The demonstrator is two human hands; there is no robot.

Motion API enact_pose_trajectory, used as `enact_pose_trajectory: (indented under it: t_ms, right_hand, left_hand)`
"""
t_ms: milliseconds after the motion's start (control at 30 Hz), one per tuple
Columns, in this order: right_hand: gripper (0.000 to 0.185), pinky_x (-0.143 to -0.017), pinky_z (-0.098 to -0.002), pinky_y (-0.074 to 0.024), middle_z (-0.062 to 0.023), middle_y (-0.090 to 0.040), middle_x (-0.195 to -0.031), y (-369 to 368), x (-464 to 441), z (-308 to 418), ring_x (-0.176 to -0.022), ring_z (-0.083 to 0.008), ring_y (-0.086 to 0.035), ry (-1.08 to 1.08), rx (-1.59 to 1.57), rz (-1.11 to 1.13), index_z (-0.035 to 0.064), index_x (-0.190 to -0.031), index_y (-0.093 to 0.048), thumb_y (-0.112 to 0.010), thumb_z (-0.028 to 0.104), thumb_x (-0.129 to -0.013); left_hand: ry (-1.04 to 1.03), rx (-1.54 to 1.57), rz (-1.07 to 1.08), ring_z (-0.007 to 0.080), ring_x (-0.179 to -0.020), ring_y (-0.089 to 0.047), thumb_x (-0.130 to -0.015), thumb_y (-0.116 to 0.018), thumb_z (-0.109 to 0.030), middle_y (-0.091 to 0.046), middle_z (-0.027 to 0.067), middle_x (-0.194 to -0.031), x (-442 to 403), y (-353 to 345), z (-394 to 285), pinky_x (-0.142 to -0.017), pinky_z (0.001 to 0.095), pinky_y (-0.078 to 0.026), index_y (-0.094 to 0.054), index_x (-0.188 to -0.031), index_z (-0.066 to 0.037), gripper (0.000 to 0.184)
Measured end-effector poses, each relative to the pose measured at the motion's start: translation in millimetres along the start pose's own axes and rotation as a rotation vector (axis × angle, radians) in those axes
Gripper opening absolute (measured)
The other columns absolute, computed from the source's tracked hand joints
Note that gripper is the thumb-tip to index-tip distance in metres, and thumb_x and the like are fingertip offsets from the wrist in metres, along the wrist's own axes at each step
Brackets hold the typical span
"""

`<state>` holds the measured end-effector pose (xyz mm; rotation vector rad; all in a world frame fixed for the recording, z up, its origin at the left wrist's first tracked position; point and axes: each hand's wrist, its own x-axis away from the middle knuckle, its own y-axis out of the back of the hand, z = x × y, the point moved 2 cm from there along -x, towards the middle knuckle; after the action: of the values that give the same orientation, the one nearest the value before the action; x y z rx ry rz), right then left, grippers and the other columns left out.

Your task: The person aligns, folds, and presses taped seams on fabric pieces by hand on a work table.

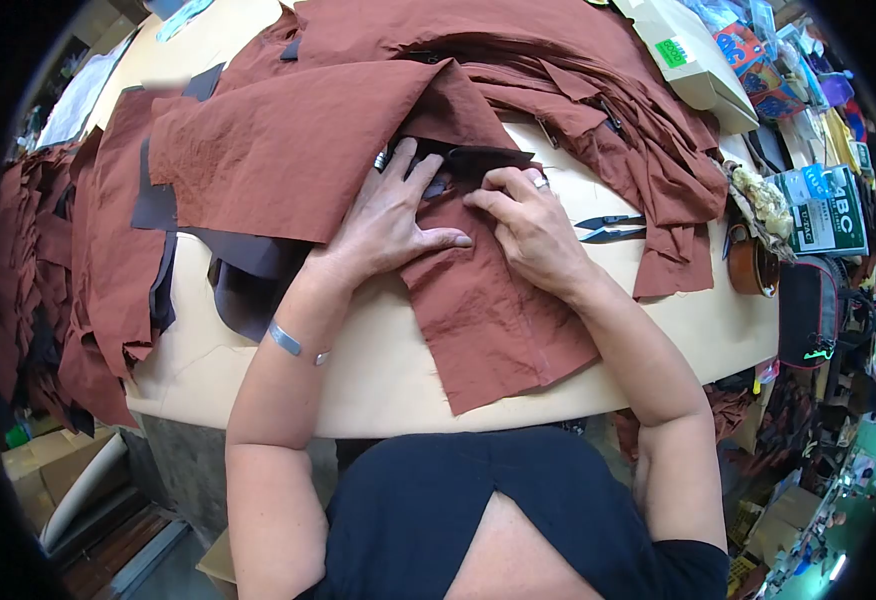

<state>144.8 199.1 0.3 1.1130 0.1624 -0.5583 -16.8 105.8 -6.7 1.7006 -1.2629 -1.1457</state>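
In the head view, the person's left hand lies with its fingers spread on the reddish-brown cloth, some fingertips reaching in under a raised fold and the thumb stretched toward the other hand. The right hand has its fingers curled narrow against the cloth; whether they pinch it cannot be told. The cloth lies under both sets of fingers and runs toward the person over the desk. A dark strip sits just beyond the right fingers. Scissors lie to the right of the right fingers, with a brown tape roll farther out. Dark cloth lies left of the left fingers, and a heap of reddish-brown cloth spreads beyond both hands.
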Motion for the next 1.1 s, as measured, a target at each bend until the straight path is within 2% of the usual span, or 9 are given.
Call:
enact_pose_trajectory:
  t_ms: [467,567,633,700,800,900,933,1033,1100]
  right_hand:
    - [0.017,-0.079,-0.0371,-0.0436,-0.0104,-0.056,-0.101,7,16,5,-0.09,-0.0283,-0.054,0.15,0.024,-0.044,0.0017,-0.088,-0.063,-0.059,0.0,-0.072]
    - [0.022,-0.085,-0.0338,-0.044,-0.0096,-0.057,-0.105,31,3,10,-0.097,-0.0246,-0.055,0.072,-0.31,0.046,0.0017,-0.096,-0.062,-0.058,-0.001,-0.074]
    - [0.033,-0.094,-0.0323,-0.0422,-0.0091,-0.056,-0.111,42,-2,10,-0.103,-0.0212,-0.055,-0.283,-1.218,0.048,0.0028,-0.11,-0.057,-0.06,0.003,-0.077]
    - [0.07,-0.096,-0.0368,-0.0427,-0.011,-0.053,-0.116,52,-14,12,-0.104,-0.0212,-0.055,-0.424,-1.609,0.081,0.0075,-0.132,-0.037,-0.07,0.016,-0.072]
    - [0.082,-0.091,-0.0389,-0.0463,-0.0144,-0.052,-0.118,75,-27,44,-0.104,-0.0231,-0.056,-0.234,-2.062,0.162,0.0107,-0.142,-0.02,-0.066,0.009,-0.075]
    - [0.094,-0.09,-0.0379,-0.0452,-0.0162,-0.052,-0.119,115,-32,79,-0.103,-0.0231,-0.056,0.292,-2.084,0.296,0.0119,-0.146,-0.011,-0.07,0.01,-0.074]
    - [0.088,-0.09,-0.0355,-0.0446,-0.0146,-0.053,-0.117,118,-33,81,-0.101,-0.0214,-0.056,0.302,-2.063,0.253,0.0117,-0.145,-0.017,-0.071,0.012,-0.074]
    - [0.074,-0.09,-0.0317,-0.0438,-0.0121,-0.055,-0.113,101,-33,46,-0.1,-0.0181,-0.055,-0.121,-1.494,0.211,0.011,-0.14,-0.028,-0.068,0.012,-0.078]
    - [0.045,-0.087,-0.0296,-0.0455,-0.0078,-0.057,-0.106,63,-23,20,-0.1,-0.0144,-0.054,-0.202,-1.082,0.177,0.0039,-0.126,-0.047,-0.061,0.004,-0.083]
  left_hand:
    - [0.041,0.052,0.153,0.0471,-0.127,-0.031,-0.064,-0.076,-0.05,-0.028,0.0299,-0.14,0,7,6,-0.105,0.0476,-0.03,-0.039,-0.133,-0.004,0.091]
    - [0.06,0.179,0.197,0.0454,-0.131,-0.026,-0.064,-0.074,-0.054,-0.03,0.0308,-0.138,-3,7,7,-0.108,0.0466,-0.024,-0.039,-0.133,-0.002,0.093]
    - [-0.015,0.087,0.089,0.0489,-0.127,-0.029,-0.064,-0.075,-0.052,-0.03,0.0319,-0.136,0,4,6,-0.105,0.0505,-0.028,-0.039,-0.132,-0.003,0.092]
    - [0.007,0.068,0.149,0.0497,-0.128,-0.027,-0.064,-0.074,-0.055,-0.028,0.0324,-0.137,-2,6,4,-0.105,0.0523,-0.026,-0.037,-0.134,-0.004,0.094]
    - [0.085,0.288,0.254,0.0485,-0.13,-0.024,-0.064,-0.073,-0.055,-0.025,0.0317,-0.14,1,-19,25,-0.106,0.0524,-0.024,-0.034,-0.137,-0.007,0.096]
    - [0.081,0.132,0.207,0.0477,-0.131,-0.023,-0.064,-0.074,-0.054,-0.023,0.0298,-0.142,0,-9,15,-0.107,0.052,-0.024,-0.034,-0.138,-0.009,0.095]
    - [0.081,0.122,0.212,0.0478,-0.131,-0.023,-0.064,-0.074,-0.054,-0.023,0.0294,-0.142,2,-9,15,-0.107,0.0521,-0.024,-0.034,-0.138,-0.01,0.095]
    - [0.1,0.134,0.237,0.0476,-0.131,-0.023,-0.063,-0.074,-0.055,-0.023,0.0282,-0.143,-4,-1,9,-0.107,0.0521,-0.024,-0.034,-0.138,-0.01,0.096]
    - [0.135,0.162,0.273,0.0473,-0.131,-0.022,-0.063,-0.074,-0.055,-0.023,0.0273,-0.143,-4,6,4,-0.107,0.0521,-0.024,-0.034,-0.138,-0.011,0.096]
